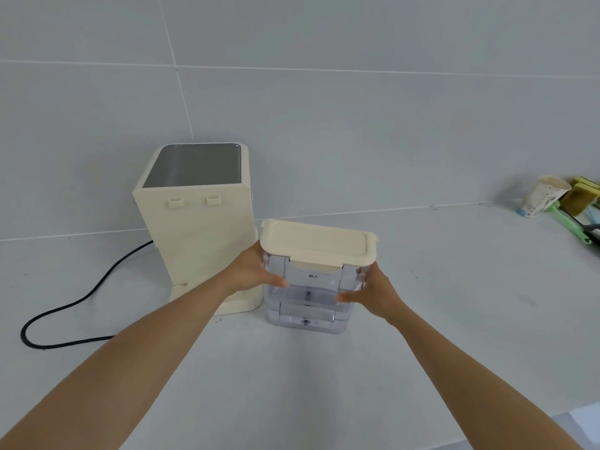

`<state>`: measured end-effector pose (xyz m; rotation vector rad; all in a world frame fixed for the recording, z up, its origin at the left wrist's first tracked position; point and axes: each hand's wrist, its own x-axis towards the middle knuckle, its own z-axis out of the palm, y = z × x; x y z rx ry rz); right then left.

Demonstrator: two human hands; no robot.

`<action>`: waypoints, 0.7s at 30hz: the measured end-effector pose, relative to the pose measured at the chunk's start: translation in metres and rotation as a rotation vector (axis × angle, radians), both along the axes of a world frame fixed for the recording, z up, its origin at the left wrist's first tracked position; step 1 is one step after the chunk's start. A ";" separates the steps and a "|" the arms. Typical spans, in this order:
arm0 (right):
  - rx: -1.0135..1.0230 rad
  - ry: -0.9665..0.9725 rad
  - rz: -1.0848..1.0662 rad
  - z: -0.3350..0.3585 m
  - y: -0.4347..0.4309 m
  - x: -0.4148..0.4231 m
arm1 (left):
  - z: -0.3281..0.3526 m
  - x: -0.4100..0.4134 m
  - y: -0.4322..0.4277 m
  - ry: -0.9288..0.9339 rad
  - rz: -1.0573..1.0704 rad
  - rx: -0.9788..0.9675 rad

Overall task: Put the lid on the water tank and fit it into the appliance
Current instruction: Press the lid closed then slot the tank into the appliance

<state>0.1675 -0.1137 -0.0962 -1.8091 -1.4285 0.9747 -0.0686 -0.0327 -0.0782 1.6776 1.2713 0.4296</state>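
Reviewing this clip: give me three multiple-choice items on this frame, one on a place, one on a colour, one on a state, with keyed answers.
1. Where does the clear plastic water tank stand relative to the cream box-shaped appliance?
A. To its right
B. On top of it
C. Behind it

2. What colour is the power cord?
A. White
B. Black
C. Red

3. What is the cream lid's state?
A. Flat on the counter
B. Seated on the tank
C. Held above the appliance

Answers: 1 A, the tank stands right of the appliance. 2 B, the cord looks black. 3 B, the lid covers the tank, which both hands grip.

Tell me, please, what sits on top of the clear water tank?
A cream lid covers the water tank, front tab down. Whether it is fully latched cannot be seen.
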 end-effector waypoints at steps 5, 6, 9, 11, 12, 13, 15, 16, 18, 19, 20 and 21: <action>-0.003 -0.045 -0.005 0.018 0.005 0.000 | 0.011 -0.005 -0.004 -0.019 0.011 0.060; -0.002 -0.054 0.001 0.023 0.007 0.000 | 0.015 -0.007 -0.004 -0.032 0.018 0.070; -0.003 -0.059 0.028 0.040 0.016 -0.006 | 0.029 -0.016 -0.005 -0.087 0.050 0.063; 0.002 -0.057 0.053 0.052 0.020 -0.013 | 0.035 -0.023 -0.006 -0.122 0.071 0.057; 0.006 -0.055 0.076 0.057 0.021 -0.017 | 0.039 -0.027 -0.007 -0.122 0.087 0.056; 0.012 -0.050 0.088 0.059 0.025 -0.022 | 0.044 -0.032 -0.009 -0.116 0.103 0.068; 0.023 -0.027 0.103 0.064 0.038 -0.036 | 0.057 -0.048 -0.009 -0.093 0.146 0.079; 0.026 -0.026 0.121 0.070 0.041 -0.041 | 0.060 -0.053 -0.008 -0.082 0.177 0.073; 0.042 -0.025 0.237 0.084 0.063 -0.092 | 0.077 -0.103 -0.010 -0.070 0.314 0.123; 0.040 -0.015 0.246 0.085 0.066 -0.096 | 0.079 -0.108 -0.006 -0.069 0.321 0.110; 0.043 0.009 0.248 0.086 0.071 -0.102 | 0.082 -0.114 -0.002 -0.046 0.330 0.094; 0.042 0.022 0.242 0.086 0.071 -0.105 | 0.083 -0.116 -0.002 -0.027 0.326 0.092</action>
